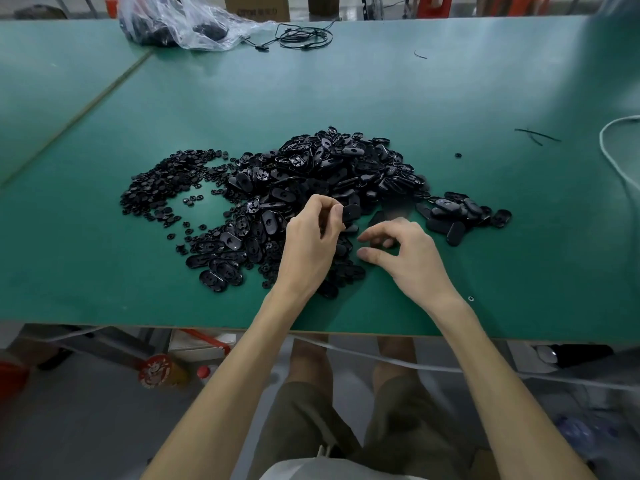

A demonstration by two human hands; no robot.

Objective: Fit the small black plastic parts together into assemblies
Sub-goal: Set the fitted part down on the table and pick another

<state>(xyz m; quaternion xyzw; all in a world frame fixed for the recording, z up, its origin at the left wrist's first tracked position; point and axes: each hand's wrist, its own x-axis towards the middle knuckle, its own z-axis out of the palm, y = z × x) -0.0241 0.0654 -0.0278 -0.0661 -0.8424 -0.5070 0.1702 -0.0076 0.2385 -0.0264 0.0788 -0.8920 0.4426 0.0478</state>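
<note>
A big heap of black oval plastic shells lies in the middle of the green table. To its left spreads a patch of small round black parts. A smaller group of oval pieces lies to the right. My left hand pinches one oval black shell between thumb and fingers, just above the heap's near edge. My right hand hovers beside it with curled fingers and thumb close together; whether it holds a small part is hidden.
A clear plastic bag with more black parts sits at the far left edge, next to a coiled black cable. A white cord runs along the right side. Black scraps lie far right. The table's near edge runs by my forearms.
</note>
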